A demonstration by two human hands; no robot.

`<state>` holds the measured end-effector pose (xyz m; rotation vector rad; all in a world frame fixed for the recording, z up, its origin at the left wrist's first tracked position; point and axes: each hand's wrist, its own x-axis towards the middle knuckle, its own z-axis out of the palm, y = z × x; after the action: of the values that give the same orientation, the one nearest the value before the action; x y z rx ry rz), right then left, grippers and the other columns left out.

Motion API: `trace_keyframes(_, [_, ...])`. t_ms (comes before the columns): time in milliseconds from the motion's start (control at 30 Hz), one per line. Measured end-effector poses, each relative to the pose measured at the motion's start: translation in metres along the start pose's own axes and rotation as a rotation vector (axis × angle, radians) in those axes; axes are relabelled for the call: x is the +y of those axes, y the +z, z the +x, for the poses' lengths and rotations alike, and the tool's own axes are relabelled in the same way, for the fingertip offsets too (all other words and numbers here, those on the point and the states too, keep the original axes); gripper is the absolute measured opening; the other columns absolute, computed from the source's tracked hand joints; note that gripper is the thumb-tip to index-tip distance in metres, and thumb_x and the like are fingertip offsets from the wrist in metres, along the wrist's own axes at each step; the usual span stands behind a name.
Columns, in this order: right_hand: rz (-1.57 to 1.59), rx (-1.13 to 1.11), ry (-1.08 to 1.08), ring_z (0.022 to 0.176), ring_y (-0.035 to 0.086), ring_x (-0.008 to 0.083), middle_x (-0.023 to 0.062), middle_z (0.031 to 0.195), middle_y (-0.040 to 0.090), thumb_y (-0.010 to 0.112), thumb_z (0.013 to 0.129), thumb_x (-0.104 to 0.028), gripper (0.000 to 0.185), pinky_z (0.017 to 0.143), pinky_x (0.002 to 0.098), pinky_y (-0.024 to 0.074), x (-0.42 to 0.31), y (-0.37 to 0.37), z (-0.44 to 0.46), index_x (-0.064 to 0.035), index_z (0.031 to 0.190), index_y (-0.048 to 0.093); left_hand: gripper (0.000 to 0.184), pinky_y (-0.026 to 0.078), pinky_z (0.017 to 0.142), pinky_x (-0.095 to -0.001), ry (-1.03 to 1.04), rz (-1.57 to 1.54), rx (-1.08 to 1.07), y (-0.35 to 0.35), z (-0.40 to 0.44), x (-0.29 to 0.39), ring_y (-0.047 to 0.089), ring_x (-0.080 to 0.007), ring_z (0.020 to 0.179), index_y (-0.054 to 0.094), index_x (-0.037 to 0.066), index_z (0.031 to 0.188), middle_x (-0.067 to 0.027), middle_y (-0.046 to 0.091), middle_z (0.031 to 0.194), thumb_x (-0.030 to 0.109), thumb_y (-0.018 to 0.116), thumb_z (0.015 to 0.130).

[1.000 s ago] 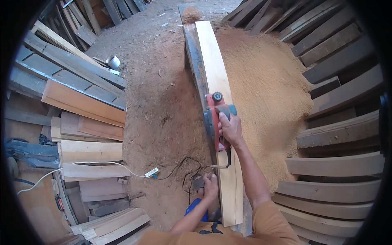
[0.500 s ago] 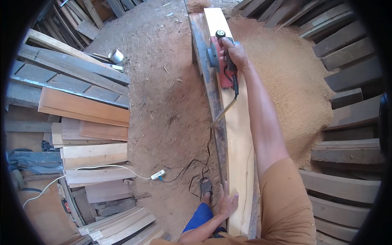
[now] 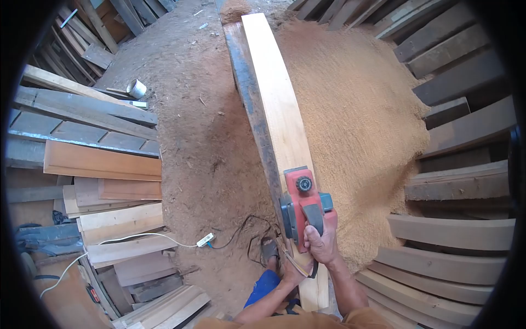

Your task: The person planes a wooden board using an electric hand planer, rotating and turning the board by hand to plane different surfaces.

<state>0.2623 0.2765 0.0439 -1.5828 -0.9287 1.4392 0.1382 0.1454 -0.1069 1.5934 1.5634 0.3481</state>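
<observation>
A red and black electric planer (image 3: 302, 203) rests on a long pale wooden plank (image 3: 282, 109), towards its near end. My right hand (image 3: 322, 241) is closed around the planer's rear handle. My left hand (image 3: 291, 271) lies at the plank's left edge, just behind the planer, its fingers stretched forward and partly hidden. The planer's cord (image 3: 297, 264) loops close by the left hand and crosses in front of it. Beneath the plank is a narrow, worn bench (image 3: 245, 82).
A deep spread of wood shavings (image 3: 350, 120) covers the ground on the right. Curved boards (image 3: 449, 230) line the right side; stacked planks (image 3: 126, 219) fill the left. A white power strip (image 3: 205, 239) with a dark cord lies on the ground near my foot (image 3: 269, 249).
My right hand has drawn the planer back along the plank, from the far end to the near end. My left hand stays by the plank's near end. The view has shifted slightly.
</observation>
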Motion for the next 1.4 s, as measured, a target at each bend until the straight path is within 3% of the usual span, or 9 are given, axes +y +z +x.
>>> trace_keyframes(233, [-0.026, 0.069, -0.146, 0.053, 0.056, 0.0076, -0.0004, 0.065, 0.059, 0.055, 0.103, -0.027, 0.031, 0.049, 0.0274, 0.0466, -0.087, 0.016, 0.148, -0.0045, 0.082, 0.062, 0.110, 0.049, 0.102, -0.0492, -0.172, -0.044, 0.018, -0.025, -0.003, 0.029, 0.054, -0.0451, 0.126, 0.027, -0.003, 0.153, -0.0274, 0.052, 0.137, 0.038, 0.090, 0.072])
trace_keyframes(267, [-0.130, 0.081, -0.242, 0.055, 0.059, 0.0093, 0.0010, 0.064, 0.060, 0.055, 0.102, -0.030, 0.034, 0.050, 0.0290, 0.0473, -0.100, 0.015, 0.188, -0.0040, 0.083, 0.063, 0.124, 0.027, 0.122, -0.0531, -0.226, -0.255, -0.049, -0.041, 0.002, 0.040, 0.026, -0.0525, 0.148, 0.013, -0.003, 0.160, -0.0356, 0.035, 0.154, 0.047, 0.087, 0.075])
trace_keyframes(467, [0.023, 0.023, -0.226, 0.057, 0.058, 0.0082, -0.0031, 0.072, 0.061, 0.063, 0.102, -0.045, 0.037, 0.051, 0.0238, 0.0475, -0.187, 0.031, 0.384, -0.0114, 0.087, 0.064, 0.131, 0.026, 0.123, -0.0527, -0.289, -0.190, -0.087, -0.028, -0.004, 0.032, 0.020, -0.0535, 0.151, 0.003, -0.001, 0.163, -0.0385, 0.019, 0.161, 0.047, 0.087, 0.075])
trace_keyframes(567, [0.016, 0.007, -0.185, 0.060, 0.062, 0.0092, 0.0018, 0.075, 0.064, 0.067, 0.097, -0.057, 0.055, 0.052, 0.0243, 0.0505, -0.176, 0.030, 0.395, -0.0022, 0.096, 0.066, 0.131, 0.027, 0.122, -0.0531, -0.196, -0.184, -0.039, -0.022, -0.004, 0.023, 0.019, -0.0542, 0.152, 0.002, 0.000, 0.163, -0.0397, 0.015, 0.162, 0.048, 0.087, 0.075])
trace_keyframes(800, [0.022, -0.047, -0.098, 0.059, 0.060, 0.0094, 0.0012, 0.069, 0.063, 0.064, 0.100, -0.043, 0.040, 0.053, 0.0281, 0.0494, -0.106, 0.020, 0.211, -0.0026, 0.096, 0.066, 0.129, 0.027, 0.123, -0.0533, -0.227, -0.217, -0.038, -0.032, -0.002, 0.033, 0.022, -0.0555, 0.150, 0.004, -0.001, 0.163, -0.0400, 0.018, 0.161, 0.042, 0.089, 0.075])
trace_keyframes(933, [-0.106, -0.121, 0.002, 0.065, 0.064, 0.0138, 0.0063, 0.071, 0.064, 0.061, 0.099, -0.037, 0.044, 0.061, 0.0324, 0.0526, -0.026, 0.000, 0.058, 0.0000, 0.123, 0.063, 0.121, 0.025, 0.123, -0.0557, 0.015, -0.217, -0.229, -0.047, -0.027, 0.009, 0.022, -0.0558, 0.148, 0.010, -0.002, 0.162, -0.0375, 0.022, 0.159, 0.042, 0.085, 0.078])
trace_keyframes(1033, [-0.299, 0.019, -0.107, 0.072, 0.062, 0.0151, 0.0047, 0.081, 0.060, 0.059, 0.091, -0.031, 0.037, 0.065, 0.0349, 0.0522, 0.021, -0.007, -0.071, -0.0024, 0.116, 0.061, 0.108, 0.025, 0.122, -0.0564, 0.267, -0.110, -0.365, -0.036, -0.079, -0.030, 0.025, -0.0525, 0.147, 0.021, 0.000, 0.158, -0.0342, 0.028, 0.156, 0.041, 0.081, 0.079])
trace_keyframes(1167, [-0.150, -0.043, 0.070, 0.072, 0.061, 0.0131, 0.0070, 0.084, 0.061, 0.063, 0.091, -0.042, 0.050, 0.064, 0.0315, 0.0511, 0.078, -0.018, -0.189, -0.0003, 0.119, 0.057, 0.094, 0.026, 0.122, -0.0537, 0.200, -0.089, -0.610, -0.043, -0.125, -0.012, 0.028, -0.0494, 0.147, 0.032, 0.002, 0.154, -0.0307, 0.034, 0.153, 0.039, 0.078, 0.081])
trace_keyframes(1400, [-0.209, 0.086, -0.096, 0.082, 0.064, 0.0253, 0.0126, 0.093, 0.065, 0.064, 0.089, -0.038, 0.056, 0.079, 0.0396, 0.0530, 0.037, 0.007, -0.102, 0.0012, 0.128, 0.060, 0.103, 0.020, 0.126, -0.0477, 0.046, -0.023, -0.738, 0.000, -0.150, -0.055, 0.021, -0.0507, 0.151, 0.022, -0.002, 0.158, -0.0318, 0.020, 0.162, 0.046, 0.076, 0.085])
